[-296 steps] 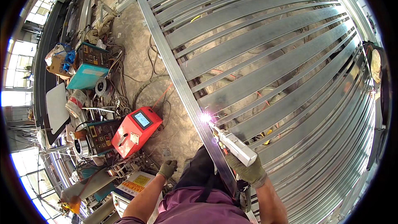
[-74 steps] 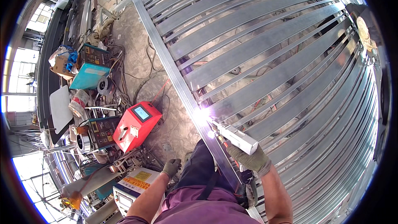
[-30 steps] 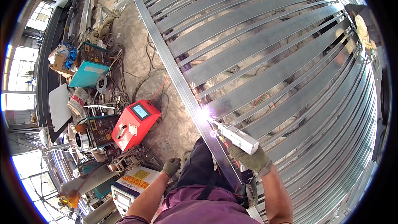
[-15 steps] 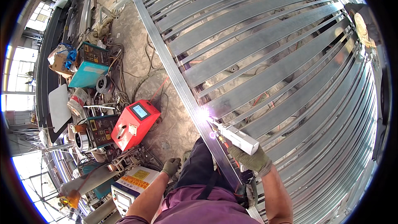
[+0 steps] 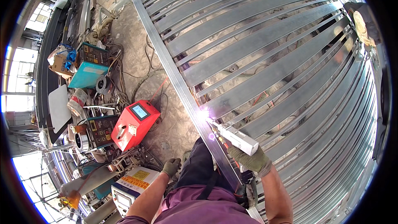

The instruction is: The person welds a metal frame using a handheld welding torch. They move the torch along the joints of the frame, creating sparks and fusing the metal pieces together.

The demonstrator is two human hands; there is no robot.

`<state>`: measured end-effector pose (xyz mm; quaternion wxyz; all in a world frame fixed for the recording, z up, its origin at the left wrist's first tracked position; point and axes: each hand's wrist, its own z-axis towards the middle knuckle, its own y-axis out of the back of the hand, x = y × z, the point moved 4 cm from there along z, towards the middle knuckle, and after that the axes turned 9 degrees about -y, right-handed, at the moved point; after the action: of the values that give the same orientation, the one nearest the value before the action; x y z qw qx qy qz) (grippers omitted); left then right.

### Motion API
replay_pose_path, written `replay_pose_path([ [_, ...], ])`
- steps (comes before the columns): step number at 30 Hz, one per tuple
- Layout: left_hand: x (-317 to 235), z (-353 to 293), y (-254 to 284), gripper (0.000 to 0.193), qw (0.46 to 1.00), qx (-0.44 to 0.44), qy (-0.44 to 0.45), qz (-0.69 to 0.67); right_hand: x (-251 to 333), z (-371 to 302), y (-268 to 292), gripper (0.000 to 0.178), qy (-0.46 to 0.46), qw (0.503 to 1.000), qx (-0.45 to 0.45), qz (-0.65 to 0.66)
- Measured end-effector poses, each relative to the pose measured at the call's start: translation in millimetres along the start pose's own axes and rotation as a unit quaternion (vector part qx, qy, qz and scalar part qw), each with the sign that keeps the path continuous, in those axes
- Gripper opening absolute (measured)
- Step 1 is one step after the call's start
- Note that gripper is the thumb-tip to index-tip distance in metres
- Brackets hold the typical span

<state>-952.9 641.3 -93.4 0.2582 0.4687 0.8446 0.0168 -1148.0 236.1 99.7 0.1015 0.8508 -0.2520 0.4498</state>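
Observation:
My right hand (image 5: 253,160), in a grey-green work glove, is closed round the handle of a silver welding gun (image 5: 239,139). The gun's nozzle meets the near-left rail (image 5: 168,56) of a large metal frame, at the end of a wide slat (image 5: 248,93). A bright white-violet glare (image 5: 204,114) burns there and hides the joint itself. Beside my left thigh, my gloved left hand (image 5: 171,166) hangs with fingers loosely curled and nothing seen in them, above a white machine with an orange label (image 5: 139,179).
Left of the frame stand a red machine with a screen (image 5: 136,125), a teal machine (image 5: 89,68) and a dark control box (image 5: 101,130), among tangled cables (image 5: 120,64). At the far right, another person's gloved hand (image 5: 363,29) is by the frame's edge.
The glare stays at the same joint and flickers slightly in shape. Both my hands and the welding gun hold almost the same place.

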Motion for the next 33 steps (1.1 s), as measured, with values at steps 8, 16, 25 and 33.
replay_pose_path([
  [8, 2, -1, -2, 0.042, 1.000, 0.000, 0.000, -0.014, 3, -2, 0, 0.047, 0.016, 1.000, 0.000, -0.008],
  [16, 2, -3, -3, 0.037, 1.000, 0.009, 0.007, -0.009, -1, -5, 1, 0.047, -0.019, 1.000, 0.002, 0.015],
  [25, 4, -2, -3, 0.038, 1.000, 0.015, 0.008, -0.009, -2, -5, 1, 0.047, 0.012, 1.000, 0.001, -0.001],
  [33, 2, -2, -6, 0.043, 1.000, 0.000, 0.000, -0.016, -5, -6, 2, 0.047, 0.022, 1.000, -0.002, -0.009],
])
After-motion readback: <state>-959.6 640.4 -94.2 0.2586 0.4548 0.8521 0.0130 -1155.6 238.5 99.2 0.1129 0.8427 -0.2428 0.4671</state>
